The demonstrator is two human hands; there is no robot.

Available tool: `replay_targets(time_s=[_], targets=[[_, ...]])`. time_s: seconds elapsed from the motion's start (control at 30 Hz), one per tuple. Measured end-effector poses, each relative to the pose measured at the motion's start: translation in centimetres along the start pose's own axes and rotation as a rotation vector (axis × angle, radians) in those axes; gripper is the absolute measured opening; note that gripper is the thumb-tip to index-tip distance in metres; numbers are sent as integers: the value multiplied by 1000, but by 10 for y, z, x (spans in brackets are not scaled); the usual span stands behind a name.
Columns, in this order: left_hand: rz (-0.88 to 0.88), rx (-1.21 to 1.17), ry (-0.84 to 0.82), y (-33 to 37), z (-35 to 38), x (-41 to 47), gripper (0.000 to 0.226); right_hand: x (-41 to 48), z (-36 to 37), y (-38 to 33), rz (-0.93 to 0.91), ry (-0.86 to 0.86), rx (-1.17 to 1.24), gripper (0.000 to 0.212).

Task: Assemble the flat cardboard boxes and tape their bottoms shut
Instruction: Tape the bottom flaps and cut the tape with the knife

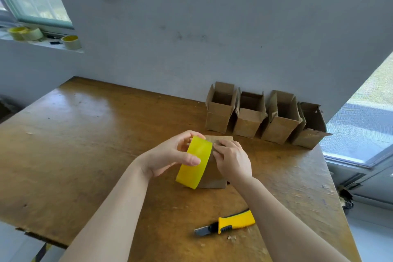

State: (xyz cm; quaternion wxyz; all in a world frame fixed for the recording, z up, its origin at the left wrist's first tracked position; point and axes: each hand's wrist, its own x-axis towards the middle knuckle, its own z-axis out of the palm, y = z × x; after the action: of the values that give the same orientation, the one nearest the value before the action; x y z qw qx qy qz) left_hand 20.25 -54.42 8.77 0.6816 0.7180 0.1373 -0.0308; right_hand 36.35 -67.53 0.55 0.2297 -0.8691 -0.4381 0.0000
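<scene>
1 tape roll (191, 174) in L hand (165, 155); R hand (234, 161) on box (212, 179).

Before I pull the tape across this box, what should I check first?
1. Left hand has a grip on the yellow tape roll: ok.
2. Right hand resting on the cardboard box: ok.
3. Tape end stuck to the box: cannot tell, hands hide it.
4. Bottom flaps closed flat: cannot tell.
5. Utility knife close by on the table: ok.
</scene>
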Motion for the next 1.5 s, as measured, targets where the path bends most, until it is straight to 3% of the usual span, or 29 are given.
replay_targets(time_s=[0.13,0.33,0.43,0.63,0.73,0.83,0.93,1.07,1.2,1.27,1.5], targets=[[72,-132,180,-2,14,29,93,0,-3,3,-28,-52,-1,30],[119,-262,524,-28,32,60,88,0,-8,5,-28,-118,29,35],[124,-195,564,-31,37,63,93,1,-10,7,-9,-145,89,40],[123,-181,604,-33,40,69,85,1,-27,0,70,-261,474,68],[91,-177,623,-33,39,72,86,7,-37,-10,97,-342,588,55],[79,-185,634,-31,40,69,99,21,-45,-21,115,-296,586,50],[8,-187,642,-28,36,70,73,29,-49,-24,104,-258,547,56],[-3,-211,692,-28,28,71,78,33,-53,-23,78,-254,543,58],[55,-238,786,-24,29,70,24,38,-55,-22,39,-268,494,49],[69,-300,816,-22,29,69,12,41,-57,-22,19,-283,457,44],[43,-343,980,-15,23,70,7,47,-60,-27,-3,-303,354,47]])
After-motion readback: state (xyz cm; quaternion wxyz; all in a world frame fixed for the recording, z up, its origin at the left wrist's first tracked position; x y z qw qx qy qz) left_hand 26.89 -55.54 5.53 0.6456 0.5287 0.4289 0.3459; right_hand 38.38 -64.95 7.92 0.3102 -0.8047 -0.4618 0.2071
